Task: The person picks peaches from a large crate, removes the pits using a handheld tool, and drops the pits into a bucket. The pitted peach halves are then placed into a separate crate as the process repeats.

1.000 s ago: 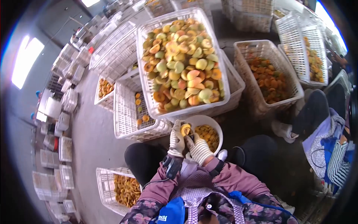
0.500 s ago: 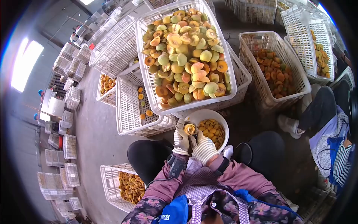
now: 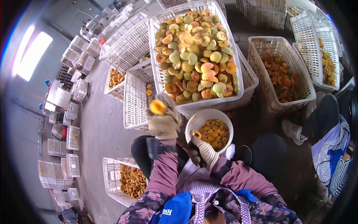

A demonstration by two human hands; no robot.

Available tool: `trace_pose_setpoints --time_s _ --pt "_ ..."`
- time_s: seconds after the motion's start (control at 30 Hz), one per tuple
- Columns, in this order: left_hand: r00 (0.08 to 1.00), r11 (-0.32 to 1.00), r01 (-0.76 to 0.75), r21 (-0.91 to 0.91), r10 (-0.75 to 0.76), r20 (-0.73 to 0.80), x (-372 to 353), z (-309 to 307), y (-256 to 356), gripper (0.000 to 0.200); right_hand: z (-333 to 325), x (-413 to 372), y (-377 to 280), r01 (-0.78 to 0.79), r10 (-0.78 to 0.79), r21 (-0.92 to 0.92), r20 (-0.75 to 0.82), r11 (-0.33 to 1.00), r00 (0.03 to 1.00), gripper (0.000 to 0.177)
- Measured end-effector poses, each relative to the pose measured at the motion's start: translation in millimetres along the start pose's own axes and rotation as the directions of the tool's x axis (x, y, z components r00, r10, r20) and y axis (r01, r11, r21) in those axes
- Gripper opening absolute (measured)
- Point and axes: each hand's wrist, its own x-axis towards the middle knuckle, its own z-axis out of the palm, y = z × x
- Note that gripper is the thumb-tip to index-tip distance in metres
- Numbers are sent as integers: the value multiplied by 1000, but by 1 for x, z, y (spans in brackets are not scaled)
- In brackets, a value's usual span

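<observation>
Floor (image 3: 97, 123) w/ crates (image 3: 152, 56), window (image 3: 34, 56), held fruit (image 3: 158, 107)

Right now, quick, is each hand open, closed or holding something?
Left hand: closed, holding an orange-yellow fruit piece.
Right hand: curled closed, a yellowish ring-shaped piece at its tip; anything else inside can't be told.

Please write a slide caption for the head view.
Gloved left hand holds a fruit piece; right hand near white bucket of cut fruit.
</observation>
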Motion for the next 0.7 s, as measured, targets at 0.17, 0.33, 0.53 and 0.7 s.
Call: trace_pose_setpoints --time_s 0.17,0.33,0.53,0.7 --pt "965 -397 -204 895 71 252 63 10 3 47 -16 20 5 6 7 101 -134 995 991 42" --pt "999 -720 -28 693 11 51 75 22 3 38 -14 20 -6 36 -8 111 -246 993 969 40" --pt "703 -223 -626 747 253 665 -7 21 -26 19 -14 27 -12 387 -470 -312 -260 868 843 33" --pt "974 758 -223 614 198 110 -21 -60 -95 33 -22 38 -3 327 -667 -746 -206 581 716 36"
